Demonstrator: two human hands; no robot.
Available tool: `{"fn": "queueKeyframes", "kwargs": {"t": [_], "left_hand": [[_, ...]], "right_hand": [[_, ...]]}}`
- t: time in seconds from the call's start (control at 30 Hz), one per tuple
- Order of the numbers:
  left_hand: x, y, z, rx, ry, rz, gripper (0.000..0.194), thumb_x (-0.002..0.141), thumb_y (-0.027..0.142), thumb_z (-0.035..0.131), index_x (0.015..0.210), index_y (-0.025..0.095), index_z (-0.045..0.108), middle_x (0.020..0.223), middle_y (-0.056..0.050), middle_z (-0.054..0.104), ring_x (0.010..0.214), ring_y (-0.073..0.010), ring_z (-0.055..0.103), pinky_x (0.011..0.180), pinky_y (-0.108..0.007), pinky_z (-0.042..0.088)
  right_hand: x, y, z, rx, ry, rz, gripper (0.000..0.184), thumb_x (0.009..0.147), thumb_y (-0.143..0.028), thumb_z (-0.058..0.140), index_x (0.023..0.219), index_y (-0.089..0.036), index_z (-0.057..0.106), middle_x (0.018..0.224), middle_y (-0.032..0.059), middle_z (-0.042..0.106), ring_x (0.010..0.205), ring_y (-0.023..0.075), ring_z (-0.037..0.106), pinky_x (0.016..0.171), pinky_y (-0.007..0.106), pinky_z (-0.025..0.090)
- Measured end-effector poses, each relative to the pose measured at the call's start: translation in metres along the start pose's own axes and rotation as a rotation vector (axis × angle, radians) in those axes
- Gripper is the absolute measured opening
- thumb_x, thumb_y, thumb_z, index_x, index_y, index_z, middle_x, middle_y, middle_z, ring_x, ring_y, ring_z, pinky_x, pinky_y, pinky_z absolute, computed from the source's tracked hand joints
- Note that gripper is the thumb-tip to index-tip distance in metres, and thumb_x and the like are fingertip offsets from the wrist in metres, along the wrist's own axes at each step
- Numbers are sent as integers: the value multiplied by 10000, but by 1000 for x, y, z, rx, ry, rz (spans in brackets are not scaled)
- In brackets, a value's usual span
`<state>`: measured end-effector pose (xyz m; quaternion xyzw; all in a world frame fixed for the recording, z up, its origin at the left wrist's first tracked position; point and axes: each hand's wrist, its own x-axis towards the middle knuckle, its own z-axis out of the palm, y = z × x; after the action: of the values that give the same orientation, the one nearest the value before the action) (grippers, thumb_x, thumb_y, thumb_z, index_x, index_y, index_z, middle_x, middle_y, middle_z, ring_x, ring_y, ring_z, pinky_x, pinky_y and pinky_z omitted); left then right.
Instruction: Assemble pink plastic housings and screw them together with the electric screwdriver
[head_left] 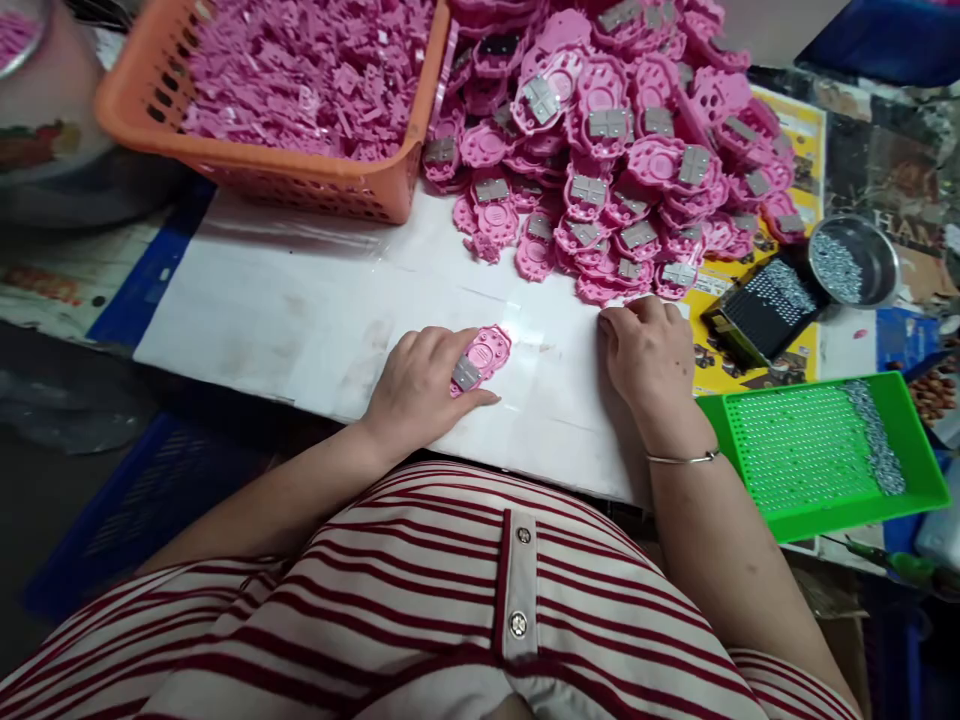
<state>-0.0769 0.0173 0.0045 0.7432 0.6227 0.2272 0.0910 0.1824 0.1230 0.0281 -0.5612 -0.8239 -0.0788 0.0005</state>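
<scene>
My left hand [421, 385] rests on the white table sheet [300, 310] with its fingers curled round a pink plastic part [481, 358] that carries a grey metal plate. My right hand [649, 350] lies knuckles up just right of it, its fingers bent under at the near edge of a big heap of the same pink parts [615, 140]. What the right fingers touch or hold is hidden.
An orange basket [300, 185] of small pink pieces stands at the back left. A green tray [825, 455] with screws, a black screw tray [765, 305] and a metal bowl of screws [855, 262] lie to the right. A blue crate [112, 500] sits lower left.
</scene>
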Motion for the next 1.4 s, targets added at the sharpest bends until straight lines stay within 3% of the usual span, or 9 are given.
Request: {"fn": "queueKeyframes", "kwargs": {"t": [0.3,0.43,0.53,0.63,0.73,0.8,0.93,1.1,1.4], "left_hand": [[-9,-6,-4,46,19,-67,788,742,634,760,1341,182,522,1095,-104,652,1025,-296,597,917,-424,472],[-1,-36,-14,38,270,-71,921,688,685,773,1387,169,468,1334,-169,546,1222,-321,542,1032,-439,443],[19,-107,-59,180,646,-164,747,787,585,739,1353,163,496,1406,-188,481,1324,-345,467,1089,-479,389],[41,-198,-142,284,906,-299,547,841,486,709,1238,141,561,1314,-157,552,1280,-290,489,1100,-461,379],[57,-259,-217,262,818,-466,338,880,419,685,1064,149,602,1064,-28,649,1044,-167,554,1033,-417,427],[57,-266,-235,285,892,-459,334,924,433,631,1043,124,590,1066,-25,630,1096,-158,521,1060,-439,390],[25,-224,-186,275,1052,-209,266,947,441,557,915,186,627,1002,-53,670,1079,-214,597,984,-435,423],[-14,-188,-97,118,375,-318,395,920,446,578,605,210,594,656,-16,654,672,-150,613,686,-294,429],[-10,-186,-81,155,237,-490,362,941,447,538,737,188,689,782,-81,719,721,-207,678,591,-292,393]], "right_hand": [[13,-9,5,-14,145,-24,296,967,-291,404,1028,-151,657,1010,169,668,913,284,548,748,385,373],[20,-11,11,-38,227,-149,320,969,-330,428,979,-146,690,937,159,696,822,274,576,732,383,425],[23,-5,21,-1,427,-237,244,927,-343,530,946,-163,692,964,154,714,832,289,617,765,406,486],[25,4,29,67,506,-256,136,888,-318,582,976,-252,662,921,133,714,789,314,643,751,451,522],[25,8,29,188,555,-233,302,874,-322,590,1172,-370,602,915,103,692,795,337,651,717,491,526],[29,7,19,261,581,-239,454,872,-315,592,1311,-415,531,928,87,673,809,351,657,696,504,525],[68,-19,-34,301,730,-483,598,822,-279,689,1381,-380,504,958,82,680,766,322,673,659,466,549],[161,-124,-124,516,609,-748,332,858,-437,670,1162,-310,638,1038,116,690,925,268,683,771,425,579],[264,-372,-157,803,-31,-876,475,845,-380,692,1238,-125,615,1205,141,645,1069,228,624,962,387,537]]}}
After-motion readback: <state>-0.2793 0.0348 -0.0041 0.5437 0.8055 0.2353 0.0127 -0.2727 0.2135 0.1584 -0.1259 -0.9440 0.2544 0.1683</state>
